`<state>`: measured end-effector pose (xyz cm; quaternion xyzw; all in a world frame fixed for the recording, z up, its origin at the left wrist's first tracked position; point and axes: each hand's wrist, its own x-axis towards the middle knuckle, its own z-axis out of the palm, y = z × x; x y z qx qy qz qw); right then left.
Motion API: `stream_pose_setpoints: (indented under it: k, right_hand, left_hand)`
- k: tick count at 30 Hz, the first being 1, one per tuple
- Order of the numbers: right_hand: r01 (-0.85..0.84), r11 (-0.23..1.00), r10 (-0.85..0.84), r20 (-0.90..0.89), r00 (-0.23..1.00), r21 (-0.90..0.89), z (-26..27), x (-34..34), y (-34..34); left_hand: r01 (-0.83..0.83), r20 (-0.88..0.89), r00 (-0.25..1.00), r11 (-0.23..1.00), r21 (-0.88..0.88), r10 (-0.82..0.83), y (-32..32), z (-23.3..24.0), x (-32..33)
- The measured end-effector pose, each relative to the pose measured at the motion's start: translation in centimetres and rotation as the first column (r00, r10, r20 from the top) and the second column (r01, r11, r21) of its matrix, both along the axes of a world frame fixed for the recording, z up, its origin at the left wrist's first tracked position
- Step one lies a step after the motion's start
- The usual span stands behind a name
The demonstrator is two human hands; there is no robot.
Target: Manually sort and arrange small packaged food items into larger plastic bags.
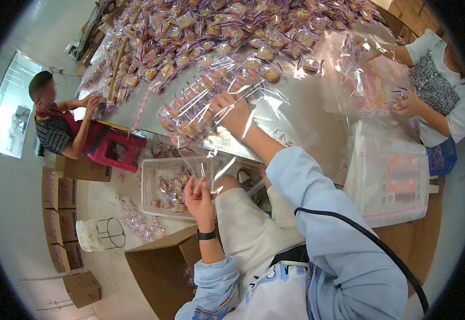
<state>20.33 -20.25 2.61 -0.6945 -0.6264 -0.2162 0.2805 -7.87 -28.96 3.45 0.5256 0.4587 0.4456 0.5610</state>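
A large clear plastic bag [200,94] lies on the metal table [316,116] before me, with several small wrapped food packets [188,128] inside it. My right hand [231,113] is inside or against this bag, its fingers spread over the packets; which of the two I cannot tell. Lower down, beyond the table edge, my left hand [199,196] has thumb and fingertips closed on the edge of the clear film. A black band is on the left wrist. Behind the bag a big heap of purple-and-clear wrapped packets [232,30] covers the far part of the table.
A white plastic crate [146,188] with packets stands below the table edge, near an open cardboard box [156,260]. Flat plastic bags [396,180] are stacked at right. A co-worker [436,84] there handles a clear bag; another [62,120] works at left beside a pink stool [116,150].
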Motion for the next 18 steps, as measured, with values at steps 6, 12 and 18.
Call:
stream_pose_setpoints:
  k: [6,12,18]
  right_hand:
    - [-0.094,0.993,0.099,-0.074,0.992,0.068,1.0,0.0,-3.4]
    - [-0.493,0.826,0.247,-0.612,0.752,-0.273,7.2,2.2,-16.3]
    - [0.105,0.948,0.081,-0.546,0.834,0.302,11.8,11.6,-11.8]
  left_hand:
    - [0.042,-0.064,0.997,0.998,-0.056,-0.045,-0.6,0.0,0.0]
    - [0.025,-0.070,0.997,0.999,-0.025,-0.027,-2.9,0.3,-1.9]
    - [-0.182,-0.089,0.972,0.933,0.310,0.219,-5.0,2.3,-0.5]
